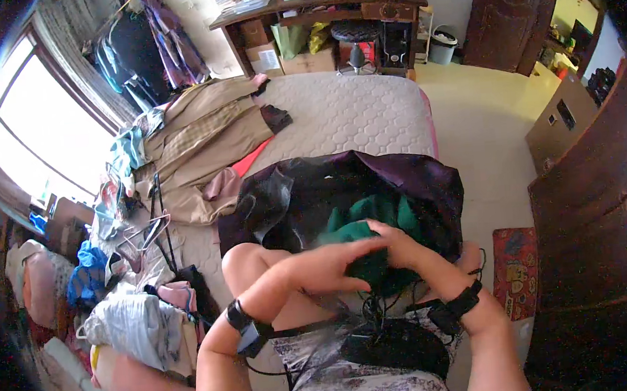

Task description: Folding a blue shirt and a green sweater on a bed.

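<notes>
A dark green cloth garment [358, 230] lies bunched in front of me, on top of a black and purple sheet of fabric [319, 192] spread over the bed by my crossed legs. My right hand [403, 248] grips the green garment, with a finger along its upper fold. Blurred by motion, my left hand [326, 265] hovers over the lower part of the garment. Its thumb is spread from its fingers, and its fingertips overlap the right hand. Nothing shows in its grasp. Both wrists wear black straps with small devices.
Beige garments [206, 143] lie across the mattress [340, 112] to the left. Hangers [144, 234] and a folded light-blue garment [134, 328] lie nearer. A desk [317, 16] and a round stool [356, 32] stand beyond the bed. Right are a red mat [516, 274] and dark wooden furniture [587, 214].
</notes>
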### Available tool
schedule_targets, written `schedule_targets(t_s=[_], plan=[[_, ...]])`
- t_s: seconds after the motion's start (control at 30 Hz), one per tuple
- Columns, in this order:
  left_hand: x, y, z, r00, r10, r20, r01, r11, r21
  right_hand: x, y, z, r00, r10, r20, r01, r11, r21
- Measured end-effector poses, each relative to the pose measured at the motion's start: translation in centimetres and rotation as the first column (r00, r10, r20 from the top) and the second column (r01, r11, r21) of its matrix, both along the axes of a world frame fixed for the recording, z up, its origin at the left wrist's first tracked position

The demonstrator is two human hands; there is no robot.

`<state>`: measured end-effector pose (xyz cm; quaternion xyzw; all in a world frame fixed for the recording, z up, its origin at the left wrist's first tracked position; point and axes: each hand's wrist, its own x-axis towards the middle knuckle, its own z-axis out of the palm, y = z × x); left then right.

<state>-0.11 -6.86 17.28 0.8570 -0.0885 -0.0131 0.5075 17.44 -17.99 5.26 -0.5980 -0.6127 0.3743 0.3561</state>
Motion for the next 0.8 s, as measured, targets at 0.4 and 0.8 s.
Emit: schedule_targets(t_s=[0.4,0.8], plan=[[-2.8,17.8,-12.5,0.474,0.88,-0.029,-0.723,0.408,0.558,6.9,-17.2,-3.4,0.515,-0.776,-0.364,0.784,0.598,-0.165],[-14.8,30.0,2.4,-0.134,0.965,0.226,-0.991,-0.133,-0.018,-4.4,-13.3,17.0,0.233,-0.608,-0.759,0.738,0.619,-0.269]])
